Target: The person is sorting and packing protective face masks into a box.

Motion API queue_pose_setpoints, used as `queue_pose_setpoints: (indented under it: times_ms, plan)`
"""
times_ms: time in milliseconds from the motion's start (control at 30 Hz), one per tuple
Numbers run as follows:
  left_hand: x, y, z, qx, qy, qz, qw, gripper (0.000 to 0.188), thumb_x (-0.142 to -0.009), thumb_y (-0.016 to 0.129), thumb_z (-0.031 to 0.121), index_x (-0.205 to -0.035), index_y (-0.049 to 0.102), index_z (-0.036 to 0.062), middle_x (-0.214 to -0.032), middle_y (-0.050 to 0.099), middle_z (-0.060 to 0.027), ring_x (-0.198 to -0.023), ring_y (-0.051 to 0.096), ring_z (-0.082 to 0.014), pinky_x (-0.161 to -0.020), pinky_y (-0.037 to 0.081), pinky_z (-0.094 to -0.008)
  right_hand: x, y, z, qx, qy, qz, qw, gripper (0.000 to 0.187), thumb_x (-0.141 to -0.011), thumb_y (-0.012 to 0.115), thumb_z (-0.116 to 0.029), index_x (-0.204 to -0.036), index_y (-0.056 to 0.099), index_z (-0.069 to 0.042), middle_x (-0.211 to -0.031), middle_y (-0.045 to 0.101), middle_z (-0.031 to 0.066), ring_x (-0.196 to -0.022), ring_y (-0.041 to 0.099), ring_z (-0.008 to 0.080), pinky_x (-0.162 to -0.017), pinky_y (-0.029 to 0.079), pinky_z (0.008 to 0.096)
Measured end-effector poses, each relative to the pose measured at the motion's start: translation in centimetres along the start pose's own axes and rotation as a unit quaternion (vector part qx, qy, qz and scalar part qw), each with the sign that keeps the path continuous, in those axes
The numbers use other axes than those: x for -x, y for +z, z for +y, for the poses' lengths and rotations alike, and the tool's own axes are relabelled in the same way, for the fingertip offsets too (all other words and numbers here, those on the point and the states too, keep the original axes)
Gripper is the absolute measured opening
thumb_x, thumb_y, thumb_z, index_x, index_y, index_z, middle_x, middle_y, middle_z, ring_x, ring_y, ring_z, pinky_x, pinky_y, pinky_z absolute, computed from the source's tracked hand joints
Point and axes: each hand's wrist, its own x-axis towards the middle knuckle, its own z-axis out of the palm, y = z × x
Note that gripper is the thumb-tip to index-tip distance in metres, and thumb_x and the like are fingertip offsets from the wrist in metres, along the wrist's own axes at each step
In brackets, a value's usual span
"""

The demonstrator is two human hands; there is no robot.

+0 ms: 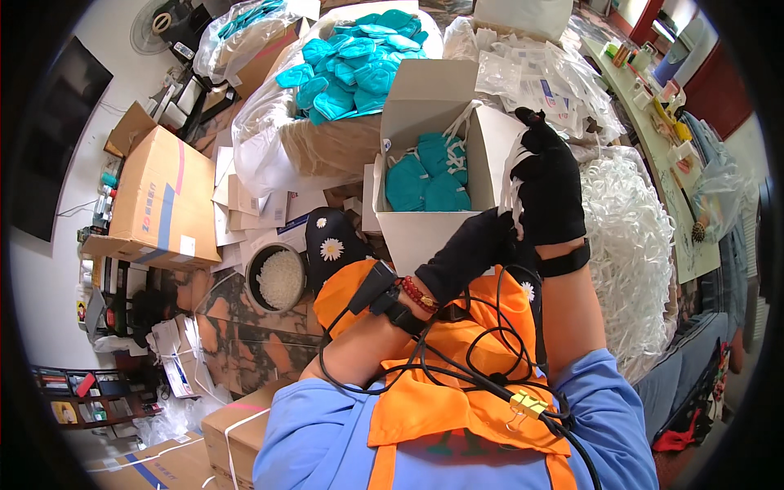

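Both my hands wear black gloves. My right hand [551, 184] is closed around a loop of white elastic straps [511, 178] at the right side of an open white box [437, 82]. Lower and to the left, my left hand [467, 253] pinches the lower end of the same straps; its fingertips are partly hidden. Inside the white box lie several teal face masks [445, 175], with white straps draped over the box's far right corner. To the right of my right wrist is a big heap of loose white elastic straps [625, 245].
Behind the white box, a plastic-lined carton [269, 147] holds a pile of teal masks [363, 61]. A pot of white bits [279, 278] sits on the floor at left, near a cardboard carton [155, 196]. Clear plastic bags [539, 82] lie at back right. Black cables [490, 359] cross my orange apron.
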Motion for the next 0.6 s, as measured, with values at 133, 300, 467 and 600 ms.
queue_pose_setpoints:
  times_ms: [133, 300, 467, 600]
  plan:
    - [0.5, 1.3, 0.3, -0.020, 0.020, 0.016, 0.999, 0.028, -0.101, 0.044, 0.027, -0.107, 0.058, 0.0037, -0.086, 0.061, -0.0019, -0.071, 0.058, -0.0073, -0.061, 0.048, -0.0238, -0.4, -0.3, 1.0, -0.067, 0.014, 0.007, 0.998, 0.045, -0.083, 0.047, 0.003, -0.128, 0.050, 0.005, -0.087, 0.054, 0.0001, -0.080, 0.052, 0.0089, -0.070, 0.043, 0.0182]
    - [0.9, 3.0, 1.3, -0.027, -0.021, 0.046, 0.998, 0.032, -0.101, 0.042, 0.033, -0.106, 0.057, 0.0061, -0.079, 0.059, 0.0002, -0.064, 0.054, -0.0074, -0.056, 0.044, -0.0229, -1.0, -0.5, 3.0, -0.339, 0.098, -0.003, 0.936, 0.036, -0.095, 0.050, -0.008, -0.129, 0.046, 0.004, -0.072, 0.041, -0.0062, -0.059, 0.040, 0.0026, -0.053, 0.036, 0.0143]
    - [1.1, 2.6, 1.4, 0.075, -0.107, 0.098, 0.987, 0.032, -0.101, 0.040, 0.036, -0.096, 0.054, 0.0078, -0.072, 0.052, 0.0014, -0.061, 0.052, -0.0087, -0.055, 0.044, -0.0232, -0.9, -0.2, 1.8, -0.212, 0.110, 0.043, 0.970, 0.038, -0.095, 0.052, -0.012, -0.129, 0.046, 0.004, -0.072, 0.043, -0.0060, -0.058, 0.041, 0.0022, -0.052, 0.035, 0.0147]
    - [1.7, 1.3, 2.6, 0.029, -0.119, 0.054, 0.991, 0.031, -0.101, 0.041, 0.036, -0.093, 0.052, 0.0087, -0.072, 0.052, 0.0003, -0.060, 0.053, -0.0093, -0.055, 0.044, -0.0243, -1.9, -3.7, 3.8, -0.129, 0.093, -0.028, 0.987, 0.047, -0.084, 0.054, -0.006, -0.130, 0.052, -0.004, -0.084, 0.050, -0.0030, -0.070, 0.048, 0.0070, -0.060, 0.041, 0.0187]
